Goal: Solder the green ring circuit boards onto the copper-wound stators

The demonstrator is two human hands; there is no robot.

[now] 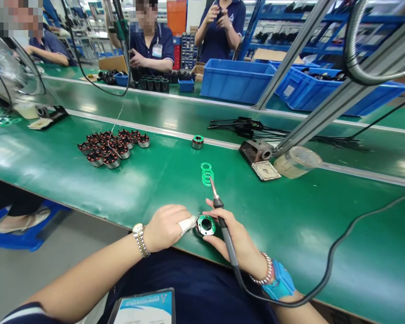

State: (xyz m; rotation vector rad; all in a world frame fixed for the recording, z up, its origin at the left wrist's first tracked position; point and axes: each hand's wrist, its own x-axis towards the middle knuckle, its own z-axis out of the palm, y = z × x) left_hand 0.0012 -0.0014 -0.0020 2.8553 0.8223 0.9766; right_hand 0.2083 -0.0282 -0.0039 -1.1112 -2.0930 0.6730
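Observation:
At the table's near edge is a motor stator [205, 225], a wound core with a green ring-shaped circuit board facing up. My left hand [167, 227] is closed, its white-wrapped finger and the thumb side pressed to the stator's left edge; what lies under the fingertips is hidden. My right hand [234, 234] carries a soldering iron [225, 231] lying across the palm, tip pointing away. Its thumb and fingers also reach around the stator's right side. Beyond the iron's tip lie several loose green ring boards [206, 167]. Another stator with a green board [198, 142] stands farther back.
Several wound stators [111, 148] are grouped at left. An iron stand [258, 153] with a sponge pad [266, 171] and a translucent tub [297, 162] sit at right. Black cables [245, 127] lie behind. The iron's cord [330, 261] crosses the right side. Co-workers are across the bench.

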